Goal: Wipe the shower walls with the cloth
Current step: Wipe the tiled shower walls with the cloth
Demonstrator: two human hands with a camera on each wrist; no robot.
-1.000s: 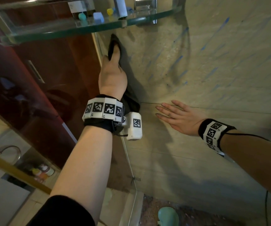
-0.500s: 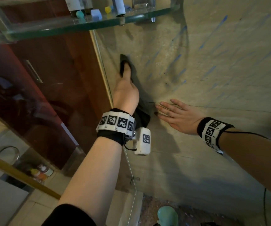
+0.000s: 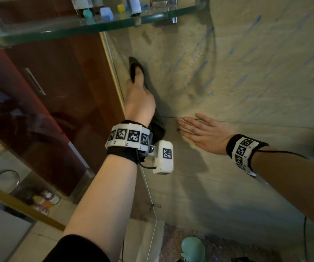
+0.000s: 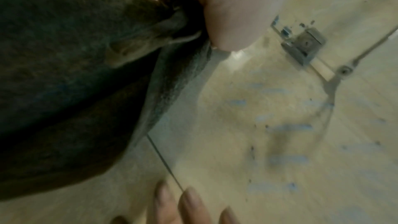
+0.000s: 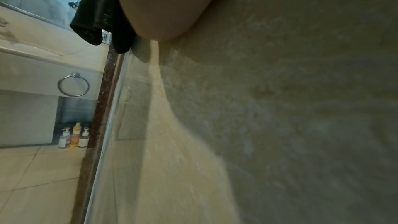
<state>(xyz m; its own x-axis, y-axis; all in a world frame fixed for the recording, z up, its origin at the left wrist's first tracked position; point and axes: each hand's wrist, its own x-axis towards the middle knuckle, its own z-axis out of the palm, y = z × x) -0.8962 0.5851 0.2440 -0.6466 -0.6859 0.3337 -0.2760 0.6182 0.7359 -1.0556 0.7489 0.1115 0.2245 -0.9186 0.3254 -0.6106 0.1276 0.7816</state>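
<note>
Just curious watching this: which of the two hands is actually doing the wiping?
The left hand: it presses the dark cloth against the shower wall. The right hand lies flat and bare on the wall.

Head view looks down along both forearms at the shower wall [image 3: 228, 76]. Left wrist view sits close against the cloth [image 4: 64, 83], facing the wall. Right wrist view grazes the wall; all share it.

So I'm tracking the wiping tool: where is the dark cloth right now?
In the head view, the dark cloth lies under the left hand against the beige stone wall, beside the glass panel's edge, below the glass shelf.
</note>
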